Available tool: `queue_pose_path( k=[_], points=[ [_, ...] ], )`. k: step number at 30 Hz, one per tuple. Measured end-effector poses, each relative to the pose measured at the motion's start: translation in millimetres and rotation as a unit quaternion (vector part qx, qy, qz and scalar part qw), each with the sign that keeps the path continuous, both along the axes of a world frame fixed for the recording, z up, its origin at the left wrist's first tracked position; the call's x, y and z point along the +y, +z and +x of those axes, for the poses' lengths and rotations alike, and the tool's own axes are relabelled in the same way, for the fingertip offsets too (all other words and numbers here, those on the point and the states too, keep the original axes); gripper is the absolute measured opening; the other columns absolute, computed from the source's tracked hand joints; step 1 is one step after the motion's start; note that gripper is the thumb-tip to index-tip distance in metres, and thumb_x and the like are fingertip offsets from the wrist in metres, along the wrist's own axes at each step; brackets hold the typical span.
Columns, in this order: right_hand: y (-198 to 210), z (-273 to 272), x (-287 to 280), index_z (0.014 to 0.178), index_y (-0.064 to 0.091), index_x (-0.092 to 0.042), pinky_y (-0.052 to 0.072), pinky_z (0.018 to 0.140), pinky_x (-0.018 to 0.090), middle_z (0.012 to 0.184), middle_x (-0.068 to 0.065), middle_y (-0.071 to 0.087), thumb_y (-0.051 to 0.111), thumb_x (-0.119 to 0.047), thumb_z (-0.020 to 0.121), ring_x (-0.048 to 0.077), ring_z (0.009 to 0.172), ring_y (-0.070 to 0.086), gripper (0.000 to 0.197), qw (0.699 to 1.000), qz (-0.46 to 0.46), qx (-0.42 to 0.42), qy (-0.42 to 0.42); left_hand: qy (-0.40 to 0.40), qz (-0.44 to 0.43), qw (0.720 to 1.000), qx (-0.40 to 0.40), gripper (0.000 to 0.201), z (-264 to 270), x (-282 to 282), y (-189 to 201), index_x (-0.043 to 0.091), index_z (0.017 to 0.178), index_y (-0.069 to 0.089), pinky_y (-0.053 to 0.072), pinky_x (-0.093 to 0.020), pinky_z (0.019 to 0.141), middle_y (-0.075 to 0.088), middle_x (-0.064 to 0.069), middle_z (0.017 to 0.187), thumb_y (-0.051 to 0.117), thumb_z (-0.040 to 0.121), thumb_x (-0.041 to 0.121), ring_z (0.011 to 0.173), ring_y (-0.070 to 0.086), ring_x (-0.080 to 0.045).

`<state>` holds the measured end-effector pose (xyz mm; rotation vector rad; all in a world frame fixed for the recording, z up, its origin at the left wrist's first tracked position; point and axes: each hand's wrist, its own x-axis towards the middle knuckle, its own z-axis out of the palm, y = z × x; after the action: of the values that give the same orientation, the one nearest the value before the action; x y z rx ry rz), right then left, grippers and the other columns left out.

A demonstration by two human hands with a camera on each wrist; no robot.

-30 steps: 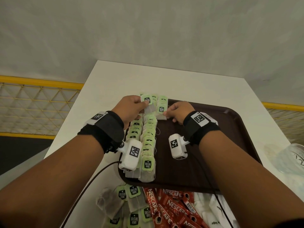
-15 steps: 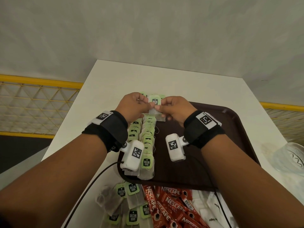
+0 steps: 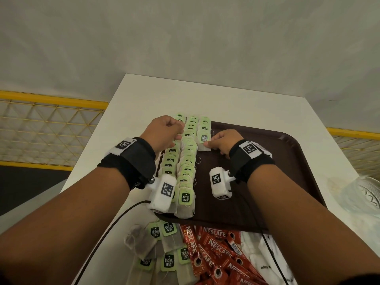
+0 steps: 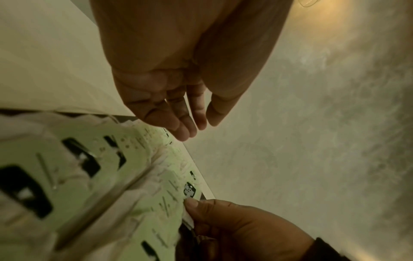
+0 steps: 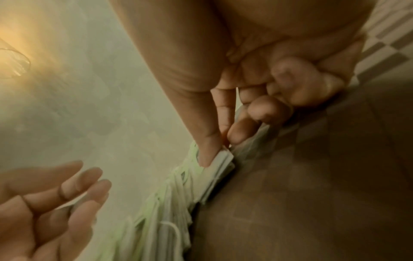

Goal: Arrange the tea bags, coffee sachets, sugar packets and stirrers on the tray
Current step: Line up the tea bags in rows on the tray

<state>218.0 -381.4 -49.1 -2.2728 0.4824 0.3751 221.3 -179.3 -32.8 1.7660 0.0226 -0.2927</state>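
A dark brown tray (image 3: 287, 182) carries rows of green-tagged tea bags (image 3: 186, 161) along its left side. My right hand (image 3: 206, 144) pinches the near corner of a tea bag (image 3: 204, 138) at the head of a short third row, thumb on top. The right wrist view shows this pinch (image 5: 220, 150) on the white bag edge (image 5: 220, 159) against the tray. My left hand (image 3: 177, 132) hovers over the far end of the left rows. Its fingers (image 4: 192, 130) are relaxed and hold nothing.
On the white table (image 3: 205, 95) in front of the tray lie loose tea bags (image 3: 164, 243), red Nescafe sachets (image 3: 216, 247) and white sugar packets (image 3: 265, 262). A clear glass vessel (image 3: 366, 194) stands at the right edge. A yellow railing (image 3: 51, 99) runs beyond the table.
Both hands held one tea bag together at the far end; now my left hand has let go and drawn left, and my right hand has lowered the bag onto the tray.
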Motion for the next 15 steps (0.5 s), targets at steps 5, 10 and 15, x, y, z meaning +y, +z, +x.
queue_pose_path(
  k=[5, 10, 15],
  points=[
    [-8, 2, -1, 0.069, 0.057, -0.024, 0.043, 0.059, 0.022, 0.071, -0.006, 0.055, 0.080, -0.039, 0.072, 0.009, 0.061, 0.050, 0.029, 0.999, -0.013, -0.030, -0.015, -0.008, 0.009, 1.000, 0.006, 0.008, -10, 2, 7, 0.013, 0.100, 0.061, 0.046, -0.021, 0.061, 0.067, 0.007, 0.102, 0.055, 0.095, 0.015, 0.079, 0.063, -0.008],
    [23, -27, 7, 0.063, 0.051, -0.017, 0.045, 0.074, 0.034, 0.066, -0.002, 0.050, 0.070, -0.044, 0.084, 0.017, 0.071, 0.050, 0.039, 0.994, -0.072, -0.084, 0.013, -0.040, 0.022, 0.999, -0.003, 0.011, -31, 13, 26, 0.012, 0.103, 0.060, 0.047, -0.022, 0.062, 0.067, 0.006, 0.103, 0.055, 0.095, 0.015, 0.077, 0.062, -0.009],
    [60, -98, 32, 0.087, 0.064, -0.005, 0.042, 0.064, 0.029, 0.075, -0.003, 0.058, 0.069, -0.039, 0.086, 0.010, 0.067, 0.051, 0.035, 0.979, -0.075, -0.147, 0.120, -0.167, 0.098, 0.980, -0.036, 0.009, -75, 39, 42, 0.018, 0.102, 0.059, 0.049, -0.022, 0.063, 0.068, 0.002, 0.100, 0.054, 0.098, 0.024, 0.076, 0.065, -0.006]
  ],
)
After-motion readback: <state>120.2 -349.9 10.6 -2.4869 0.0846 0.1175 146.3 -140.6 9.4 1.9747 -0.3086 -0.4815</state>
